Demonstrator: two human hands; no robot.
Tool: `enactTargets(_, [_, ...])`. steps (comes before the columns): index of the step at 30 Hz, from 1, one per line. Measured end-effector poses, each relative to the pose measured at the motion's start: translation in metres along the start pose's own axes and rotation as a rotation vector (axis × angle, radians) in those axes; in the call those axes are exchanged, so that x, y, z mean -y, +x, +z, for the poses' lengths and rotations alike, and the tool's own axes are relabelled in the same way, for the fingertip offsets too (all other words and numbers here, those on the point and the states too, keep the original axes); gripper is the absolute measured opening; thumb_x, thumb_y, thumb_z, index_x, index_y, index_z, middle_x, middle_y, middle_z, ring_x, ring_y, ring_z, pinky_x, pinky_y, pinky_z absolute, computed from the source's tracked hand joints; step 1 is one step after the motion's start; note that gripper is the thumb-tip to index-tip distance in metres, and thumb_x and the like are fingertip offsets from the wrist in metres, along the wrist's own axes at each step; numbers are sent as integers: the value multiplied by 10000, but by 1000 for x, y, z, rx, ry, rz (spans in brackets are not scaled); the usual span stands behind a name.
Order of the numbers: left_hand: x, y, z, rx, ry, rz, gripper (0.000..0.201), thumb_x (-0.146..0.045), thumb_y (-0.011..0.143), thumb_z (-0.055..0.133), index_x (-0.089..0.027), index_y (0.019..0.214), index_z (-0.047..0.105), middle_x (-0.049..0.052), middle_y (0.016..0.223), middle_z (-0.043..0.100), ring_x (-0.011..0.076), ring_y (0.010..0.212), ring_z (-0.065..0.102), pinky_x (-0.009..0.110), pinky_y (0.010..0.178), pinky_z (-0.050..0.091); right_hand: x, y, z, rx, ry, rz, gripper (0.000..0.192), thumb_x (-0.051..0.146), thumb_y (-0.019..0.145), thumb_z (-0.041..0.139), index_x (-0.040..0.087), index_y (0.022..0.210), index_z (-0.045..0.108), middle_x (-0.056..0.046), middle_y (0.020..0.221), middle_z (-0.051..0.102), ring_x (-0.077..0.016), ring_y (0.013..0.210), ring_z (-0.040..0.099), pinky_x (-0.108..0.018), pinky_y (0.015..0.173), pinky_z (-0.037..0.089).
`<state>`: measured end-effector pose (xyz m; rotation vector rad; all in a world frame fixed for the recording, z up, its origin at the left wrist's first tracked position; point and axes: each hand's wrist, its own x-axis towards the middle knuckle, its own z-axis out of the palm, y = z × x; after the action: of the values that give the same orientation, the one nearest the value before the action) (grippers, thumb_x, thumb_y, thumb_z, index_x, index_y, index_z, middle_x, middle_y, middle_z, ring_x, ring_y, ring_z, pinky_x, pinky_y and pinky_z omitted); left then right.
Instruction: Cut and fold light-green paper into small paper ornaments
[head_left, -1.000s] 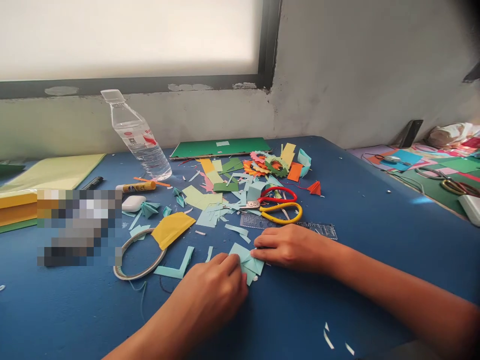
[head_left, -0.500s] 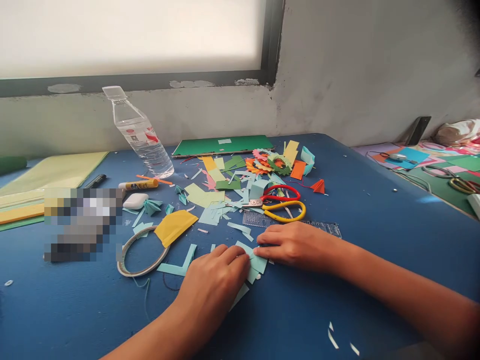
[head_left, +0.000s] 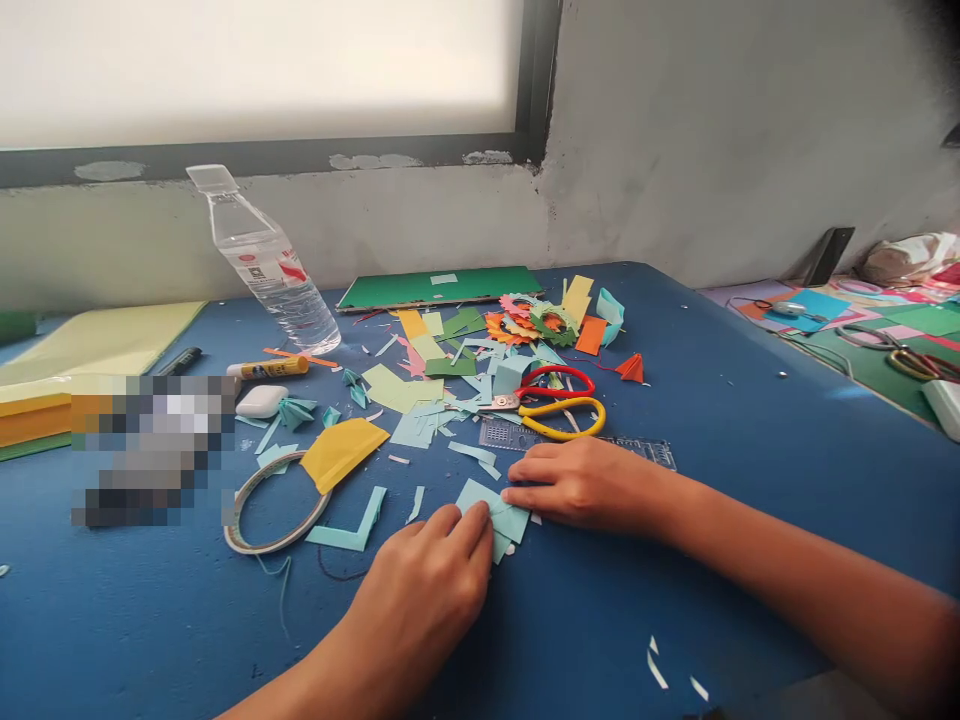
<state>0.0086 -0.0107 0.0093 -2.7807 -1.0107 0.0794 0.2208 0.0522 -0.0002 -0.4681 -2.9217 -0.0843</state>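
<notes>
Between my hands, low on the blue table, lies light blue paper (head_left: pixel 478 493) in overlapping pieces or folds. My left hand (head_left: pixel 442 565) is closed, its curled fingertips pressing on the left part of the paper. From the right, my right hand (head_left: pixel 574 483) has thumb and fingers closed at the paper's right edge. Its palm side is hidden. Just beyond that hand are scissors (head_left: pixel 559 405) with red and yellow handles, lying over a clear plastic stencil ruler (head_left: pixel 641 450). An L-shaped light blue strip (head_left: pixel 352 535) lies left of my left hand.
A roll of tape (head_left: pixel 231 520) with a yellow paper piece (head_left: pixel 341 452), a glue stick (head_left: pixel 270 368) and a water bottle (head_left: pixel 281 290) stand or lie leftward. Colourful paper scraps (head_left: pixel 420 390) cover the middle. White slivers (head_left: pixel 656 670) lie near the front edge.
My left hand has shifted slightly down on the paper, uncovering more of its upper left part. A paper edge below that hand is out of sight now. The camera view has moved slightly.
</notes>
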Motion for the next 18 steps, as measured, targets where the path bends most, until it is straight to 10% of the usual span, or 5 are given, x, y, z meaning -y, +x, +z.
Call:
enactTargets(12, [0,-1,10,-122,-50,-10,192,-59,821,487,-162,813,649,74,910,682,219,732,635,313,544,545,16,6,7,-180,71,173,291,313,947,446,148,871,673,-80,931,661,-189,793,593,-297,688,478])
enactTargets(18, [0,0,9,-117,-87,-60,204,-59,826,462,-165,821,637,48,784,627,208,644,604,311,483,504,20,8,8,-250,36,30,214,226,926,476,143,895,671,-58,922,666,-183,811,554,-323,786,455])
